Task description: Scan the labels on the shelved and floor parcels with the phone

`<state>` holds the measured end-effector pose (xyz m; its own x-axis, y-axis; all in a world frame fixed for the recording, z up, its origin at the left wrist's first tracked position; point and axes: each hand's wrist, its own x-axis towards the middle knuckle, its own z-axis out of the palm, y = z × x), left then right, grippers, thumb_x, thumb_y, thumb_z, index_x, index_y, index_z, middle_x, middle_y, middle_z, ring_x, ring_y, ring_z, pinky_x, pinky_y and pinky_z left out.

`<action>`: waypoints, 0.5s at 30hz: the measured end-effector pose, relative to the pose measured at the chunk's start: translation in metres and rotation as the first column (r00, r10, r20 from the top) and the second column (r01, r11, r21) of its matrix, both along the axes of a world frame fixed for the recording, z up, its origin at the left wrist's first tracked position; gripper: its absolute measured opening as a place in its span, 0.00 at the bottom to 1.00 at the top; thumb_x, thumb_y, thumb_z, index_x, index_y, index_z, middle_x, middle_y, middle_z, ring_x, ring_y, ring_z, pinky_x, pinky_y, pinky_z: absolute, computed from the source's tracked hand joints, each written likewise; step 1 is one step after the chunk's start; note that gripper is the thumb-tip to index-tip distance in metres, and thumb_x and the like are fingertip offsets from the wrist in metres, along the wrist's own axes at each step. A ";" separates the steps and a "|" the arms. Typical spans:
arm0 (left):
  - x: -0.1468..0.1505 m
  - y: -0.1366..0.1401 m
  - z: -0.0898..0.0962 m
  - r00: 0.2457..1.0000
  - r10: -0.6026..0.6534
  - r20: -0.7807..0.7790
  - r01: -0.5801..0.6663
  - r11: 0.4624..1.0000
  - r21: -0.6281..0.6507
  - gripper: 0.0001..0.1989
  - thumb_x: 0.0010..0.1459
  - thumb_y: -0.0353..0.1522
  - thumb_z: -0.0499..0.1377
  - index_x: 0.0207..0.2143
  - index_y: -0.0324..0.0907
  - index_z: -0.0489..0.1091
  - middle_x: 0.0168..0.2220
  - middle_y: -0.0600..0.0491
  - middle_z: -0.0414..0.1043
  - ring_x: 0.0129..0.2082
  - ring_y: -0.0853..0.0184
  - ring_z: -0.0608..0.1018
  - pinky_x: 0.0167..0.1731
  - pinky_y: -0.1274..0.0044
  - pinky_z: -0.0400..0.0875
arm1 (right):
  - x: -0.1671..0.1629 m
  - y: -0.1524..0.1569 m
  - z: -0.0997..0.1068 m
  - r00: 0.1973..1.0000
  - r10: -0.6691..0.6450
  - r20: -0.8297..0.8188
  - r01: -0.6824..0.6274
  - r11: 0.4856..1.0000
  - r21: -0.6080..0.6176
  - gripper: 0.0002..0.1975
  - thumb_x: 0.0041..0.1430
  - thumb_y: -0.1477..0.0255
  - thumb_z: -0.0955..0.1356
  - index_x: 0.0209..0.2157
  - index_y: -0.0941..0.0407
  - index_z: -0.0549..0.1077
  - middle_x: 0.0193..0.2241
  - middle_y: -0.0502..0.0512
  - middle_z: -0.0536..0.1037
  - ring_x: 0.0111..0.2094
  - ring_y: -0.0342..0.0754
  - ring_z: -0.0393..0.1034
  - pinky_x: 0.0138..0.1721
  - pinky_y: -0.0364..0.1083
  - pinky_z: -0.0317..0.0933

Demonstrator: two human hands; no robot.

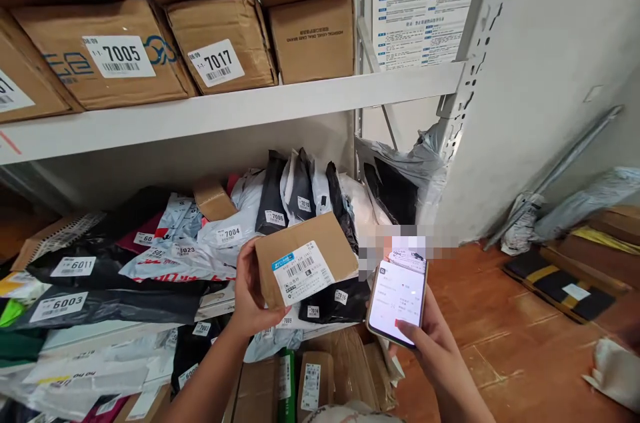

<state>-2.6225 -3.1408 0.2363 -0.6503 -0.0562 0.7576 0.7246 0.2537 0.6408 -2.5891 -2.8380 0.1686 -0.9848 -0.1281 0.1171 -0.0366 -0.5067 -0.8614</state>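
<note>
My left hand grips the left end of a small brown cardboard box, thumb at its front lower edge. A white shipping label with a blue corner and a barcode faces me. In my right hand is a smartphone with a lit screen, held upright to the right of the box. My thumb lies on the lower part of its screen. Behind and below the box are black and white mailer bags, among them a black bag tagged 7016.
Above, a white shelf beam carries cardboard boxes, one numbered 7017. More parcels fill the lower shelf, such as a black bag marked 6003. A white upright post stands at right. Several parcels lie on the wooden floor.
</note>
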 end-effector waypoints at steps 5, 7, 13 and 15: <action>0.005 0.019 -0.002 1.000 -0.019 0.013 0.018 0.999 0.041 0.53 0.32 0.31 0.72 0.62 0.49 0.56 0.58 0.48 0.59 0.58 0.58 0.66 0.57 0.73 0.59 | -0.003 0.022 -0.004 1.000 0.030 0.009 -0.030 0.999 -0.021 0.36 0.57 0.68 0.73 0.62 0.47 0.54 0.42 0.57 0.77 0.25 0.49 0.73 0.22 0.47 0.71; 0.008 0.025 -0.001 1.000 -0.017 0.010 0.017 0.999 0.030 0.52 0.32 0.30 0.72 0.62 0.50 0.56 0.58 0.48 0.59 0.57 0.58 0.66 0.57 0.73 0.59 | -0.001 0.028 -0.004 1.000 0.027 0.010 -0.027 0.999 -0.037 0.37 0.56 0.68 0.73 0.62 0.47 0.53 0.42 0.57 0.78 0.24 0.48 0.73 0.21 0.47 0.70; 0.014 0.042 0.003 1.000 -0.003 -0.002 0.003 1.000 -0.005 0.52 0.33 0.30 0.72 0.63 0.50 0.56 0.58 0.49 0.60 0.57 0.60 0.66 0.57 0.75 0.59 | 0.003 0.043 -0.004 0.999 0.035 -0.001 -0.035 0.998 -0.053 0.39 0.56 0.68 0.73 0.64 0.47 0.52 0.43 0.58 0.77 0.25 0.47 0.73 0.21 0.45 0.70; 0.015 0.046 0.003 1.000 0.004 0.004 -0.004 1.000 -0.005 0.52 0.33 0.30 0.72 0.63 0.50 0.56 0.57 0.49 0.60 0.57 0.60 0.66 0.57 0.75 0.59 | 0.003 0.047 -0.005 0.999 0.036 -0.007 -0.036 0.998 -0.048 0.39 0.56 0.68 0.73 0.64 0.47 0.51 0.44 0.58 0.77 0.25 0.47 0.72 0.21 0.46 0.71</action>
<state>-2.6073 -3.0945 0.2394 -0.6527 -0.0553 0.7556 0.7212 0.2600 0.6421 -2.5860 -2.7906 0.1639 -0.9789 -0.1576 0.1297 -0.0224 -0.5487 -0.8357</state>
